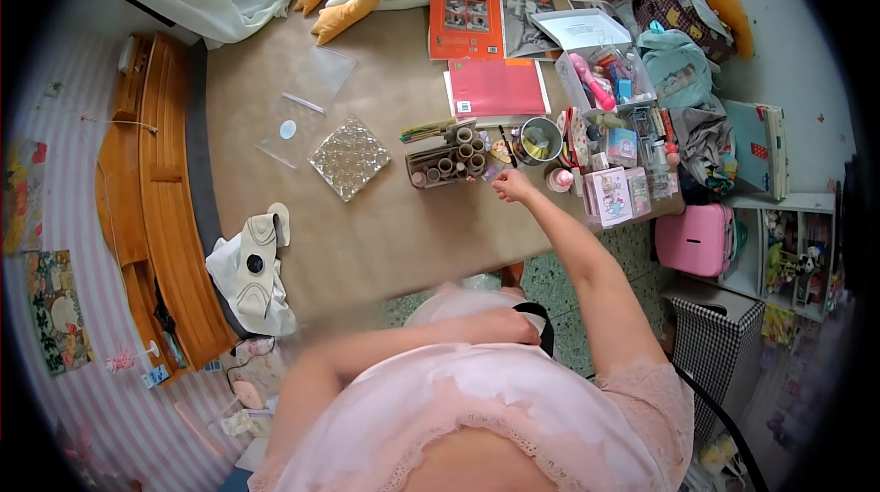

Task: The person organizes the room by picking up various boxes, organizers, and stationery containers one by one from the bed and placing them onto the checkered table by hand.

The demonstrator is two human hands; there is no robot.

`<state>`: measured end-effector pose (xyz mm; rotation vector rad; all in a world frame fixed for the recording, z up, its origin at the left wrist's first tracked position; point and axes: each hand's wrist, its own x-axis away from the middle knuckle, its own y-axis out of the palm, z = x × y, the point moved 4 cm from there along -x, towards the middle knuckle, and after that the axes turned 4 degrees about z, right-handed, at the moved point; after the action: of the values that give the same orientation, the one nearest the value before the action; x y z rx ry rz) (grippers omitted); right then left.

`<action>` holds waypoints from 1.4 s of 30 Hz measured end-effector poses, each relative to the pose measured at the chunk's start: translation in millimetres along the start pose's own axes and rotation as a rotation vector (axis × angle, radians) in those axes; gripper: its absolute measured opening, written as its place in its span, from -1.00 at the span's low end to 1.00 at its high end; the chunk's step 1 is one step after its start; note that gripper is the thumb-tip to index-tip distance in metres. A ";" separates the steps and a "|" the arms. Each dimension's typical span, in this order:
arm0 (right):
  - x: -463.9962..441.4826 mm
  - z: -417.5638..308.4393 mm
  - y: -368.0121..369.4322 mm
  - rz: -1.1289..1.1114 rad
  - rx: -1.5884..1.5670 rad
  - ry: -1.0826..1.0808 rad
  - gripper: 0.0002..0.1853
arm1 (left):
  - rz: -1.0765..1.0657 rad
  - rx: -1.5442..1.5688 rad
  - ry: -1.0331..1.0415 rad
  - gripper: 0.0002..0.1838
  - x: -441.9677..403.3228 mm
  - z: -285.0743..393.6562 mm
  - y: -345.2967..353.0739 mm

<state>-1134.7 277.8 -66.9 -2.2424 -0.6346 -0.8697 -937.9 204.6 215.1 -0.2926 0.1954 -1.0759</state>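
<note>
My right hand (pixel 513 186) reaches over the front part of the table, its fingers drawn together. What they hold, if anything, is too small to make out. Just left of it stands an organizer of cardboard tubes (pixel 447 162). Close behind my fingers are a small decorated piece (pixel 500 152), a dark pen-like stick (pixel 507 145) and a round metal tin (pixel 537 142) with yellowish contents. My left hand (pixel 510 327) lies at my waist with its fingers curled, beside a black strap (pixel 541 322); whether it grips anything is hidden.
A glittery square box (pixel 349 158) and clear plastic bags (pixel 304 111) lie left on the brown table (pixel 367 244). Behind are a pink folder (pixel 497 88) and an orange book (pixel 466 11). Small boxes (pixel 612 196), a pink-capped bottle (pixel 559 180) and a filled white bin (pixel 596 70) crowd the right.
</note>
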 end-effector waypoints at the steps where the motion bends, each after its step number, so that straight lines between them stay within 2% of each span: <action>1: -9.2 0.9 0.7 0.027 0.029 -0.003 -0.77 | -0.022 0.103 -0.073 -0.80 4.5 -10.4 2.9; 2: -17.5 4.1 3.1 0.020 0.030 0.007 -0.77 | -0.044 0.209 -0.148 -0.79 7.9 -22.4 8.4; 4: -33.9 6.2 -0.2 0.155 0.154 -0.029 -0.75 | 0.148 0.505 -0.109 -0.81 12.9 -63.3 5.2; 5: -44.1 11.1 0.8 0.250 0.207 -0.098 -0.69 | 0.162 0.401 -0.368 -0.83 26.6 -89.7 -4.2; 7: -58.3 17.3 0.4 0.290 0.196 -0.076 -0.69 | 0.428 0.661 -0.511 -0.82 54.7 -162.5 -19.2; 8: -64.8 20.9 1.4 0.338 0.177 -0.060 -0.69 | 0.588 0.636 -0.580 -0.79 75.5 -191.7 -36.6; 9: -76.8 28.4 3.6 0.330 0.173 -0.064 -0.68 | 0.793 0.750 -0.734 -0.78 97.4 -227.5 -50.9; 11: -96.9 39.1 7.1 0.360 0.194 -0.108 -0.69 | 1.097 0.620 -0.903 -0.79 145.1 -306.5 -69.4; 13: -106.2 43.6 12.1 0.395 0.187 -0.149 -0.70 | 1.305 0.648 -0.898 -0.78 171.2 -362.6 -81.6; 16: -116.6 46.4 17.6 0.378 0.197 -0.179 -0.70 | 1.313 0.572 -1.033 -0.80 166.7 -408.9 -89.6; 20: -113.1 34.7 16.6 0.342 0.184 -0.185 -0.71 | 1.199 0.538 -1.084 -0.82 149.7 -448.1 -96.6; 23: -116.2 26.8 15.5 0.303 0.234 -0.218 -0.72 | 1.160 0.630 -1.078 -0.79 143.8 -465.1 -96.6; 27: -117.8 15.0 15.2 0.296 0.312 -0.221 -0.76 | 1.114 0.178 -1.125 -0.83 143.8 -465.0 -107.7; 31: -125.1 16.1 19.7 0.322 0.372 -0.200 -0.79 | 1.097 0.182 -1.188 -0.79 143.2 -473.9 -108.5; 33: -127.8 16.6 21.1 0.338 0.367 -0.227 -0.79 | 1.090 0.060 -1.156 -0.80 143.2 -474.7 -110.8; 34: -127.5 15.5 22.2 0.353 0.364 -0.257 -0.80 | 1.087 0.059 -1.156 -0.80 142.9 -474.5 -110.4; 36: -125.6 12.8 22.1 0.342 0.348 -0.294 -0.80 | 1.170 0.298 -1.132 -0.81 144.1 -476.6 -106.4; 37: -123.1 9.4 21.8 0.332 0.336 -0.333 -0.80 | 1.165 0.296 -1.130 -0.81 143.7 -476.3 -105.4; 39: -123.2 9.9 23.4 0.350 0.327 -0.361 -0.80 | 1.291 0.289 -1.132 -0.82 145.1 -473.2 -102.5; 42: -116.7 8.4 24.6 0.391 0.331 -0.423 -0.84 | 1.203 0.392 -1.078 -0.79 146.7 -465.8 -100.0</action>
<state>-1193.4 243.8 -165.3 -2.1456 -0.4567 -0.0858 -1092.0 -34.7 -194.2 -0.2907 -0.7357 0.3261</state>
